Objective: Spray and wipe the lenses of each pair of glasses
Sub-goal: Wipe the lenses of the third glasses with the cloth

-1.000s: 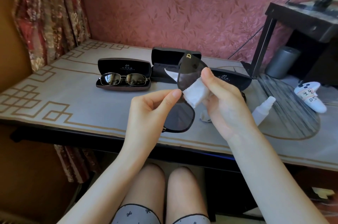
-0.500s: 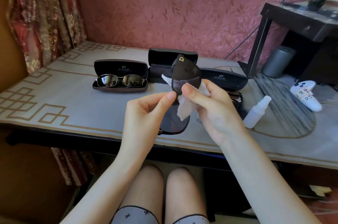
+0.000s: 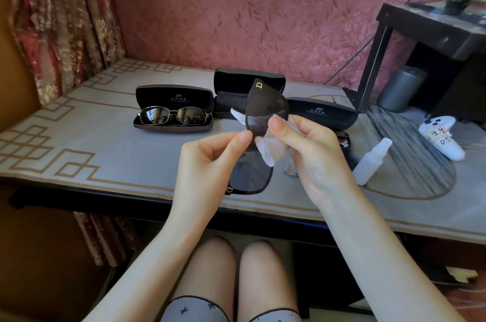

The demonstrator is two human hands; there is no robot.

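Pinched thumb to forefinger, the left grip [image 3: 210,161] steadies the dark sunglasses [image 3: 265,108] at mid-frame. They are held on end in the air, up and left of the spray bottle [image 3: 370,161]. The right grip [image 3: 313,156] pinches a white cloth [image 3: 271,148] around the upper lens, thumb on the front. The wiping step appears to be in hand. Next, the cloth likely needs to slide to the lower lens, with the frame steadied by its edge. Metal-framed glasses [image 3: 172,115] lie in an open case [image 3: 173,93] well left of the bottle, on the surface [image 3: 92,143].
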